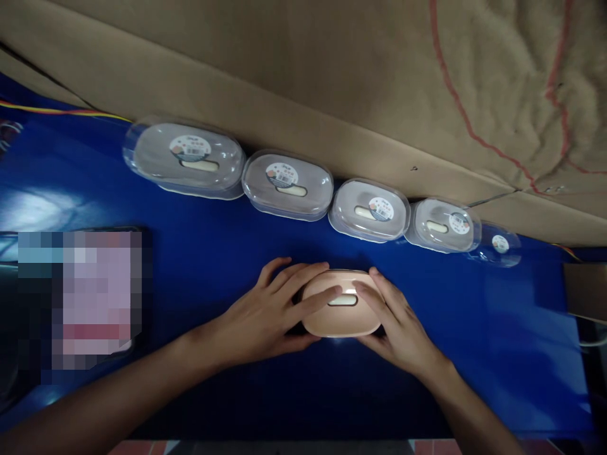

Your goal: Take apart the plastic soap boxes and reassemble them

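Observation:
A small oval peach-coloured box (341, 320) with a pale oblong piece on its lid is between my two hands, near the middle of the blue table. Around its left side curl the fingers of my left hand (279, 309), one finger lying across the lid. My right hand (396, 319) grips the right side, its index finger on top of the lid and its thumb low at the near edge. The underside of the box is hidden.
Along the brown paper wall stand several oval boxes with clear covers and round labels (288, 189). A clear cover (502, 246) lies at the row's right end. A blurred-out device (97, 291) is on the left; a brown carton (585, 291) stands far right.

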Tool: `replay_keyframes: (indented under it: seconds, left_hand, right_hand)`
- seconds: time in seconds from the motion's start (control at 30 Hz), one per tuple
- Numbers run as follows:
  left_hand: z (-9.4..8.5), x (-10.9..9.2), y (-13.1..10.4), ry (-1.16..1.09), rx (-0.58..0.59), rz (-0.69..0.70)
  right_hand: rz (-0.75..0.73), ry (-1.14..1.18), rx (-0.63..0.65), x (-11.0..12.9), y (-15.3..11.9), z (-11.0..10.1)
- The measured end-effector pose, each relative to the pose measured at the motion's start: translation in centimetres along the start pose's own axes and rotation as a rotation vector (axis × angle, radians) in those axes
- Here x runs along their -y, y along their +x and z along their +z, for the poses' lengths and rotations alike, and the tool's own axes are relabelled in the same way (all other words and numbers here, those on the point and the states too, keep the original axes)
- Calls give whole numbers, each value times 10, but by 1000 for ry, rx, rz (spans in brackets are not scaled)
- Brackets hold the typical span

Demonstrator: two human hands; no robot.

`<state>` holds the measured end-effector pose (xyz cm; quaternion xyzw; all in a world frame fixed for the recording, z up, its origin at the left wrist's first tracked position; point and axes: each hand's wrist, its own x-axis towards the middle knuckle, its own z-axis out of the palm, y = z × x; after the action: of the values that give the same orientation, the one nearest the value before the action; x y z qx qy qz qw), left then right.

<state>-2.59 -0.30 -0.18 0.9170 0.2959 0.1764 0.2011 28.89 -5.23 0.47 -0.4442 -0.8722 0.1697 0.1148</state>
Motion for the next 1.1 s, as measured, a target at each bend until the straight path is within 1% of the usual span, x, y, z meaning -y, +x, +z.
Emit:
replay_keyframes:
  seconds: [0.1,0.27,0.37,0.4,0.47,0.6,0.63,0.67,0.73,0.8,0.9,1.0,1.03,1.1]
  left_hand:
    - [0,0,-1,-5,6,32]
    - [-1,0,0,-14,-2,27]
    - [-3,0,1,-19,-5,28]
    - [-3,-1,1,-23,-5,26]
    - [-4,-1,2,-32,-5,19]
    - [-3,-1,2,-43,-9,20]
    - [-3,-1,2,-41,-10,25]
    - [-3,-1,1,-38,-11,28]
    - [-2,-1,1,-32,-8,33]
    - [-2,-1,1,-29,-9,37]
    - [-3,-1,1,-33,0,37]
    - [-3,-1,1,-34,0,42]
    - [-3,-1,2,-32,-3,43]
    - [-3,-1,1,-25,-7,43]
  right_hand:
    - [-21,-12,4,0,1,-1]
    - [-26,-11,8,1,1,0]
    - [-38,26,-41,-7,-3,-2]
    - [-25,34,-78,-13,-5,-4]
    - [54,30,-187,-28,-10,-11]
    - [327,-91,-503,-66,-19,-31]
    - [382,-133,-563,-76,-22,-36]
    - [426,-176,-608,-85,-26,-41]
    - [496,-259,-649,-100,-33,-50]
    - [576,-330,-646,-113,-41,-57]
    - [753,-383,-547,-123,-50,-61]
    - [871,-396,-414,-125,-51,-61]
    - [887,-411,-395,-124,-51,-61]
    - [915,-455,-405,-121,-50,-62]
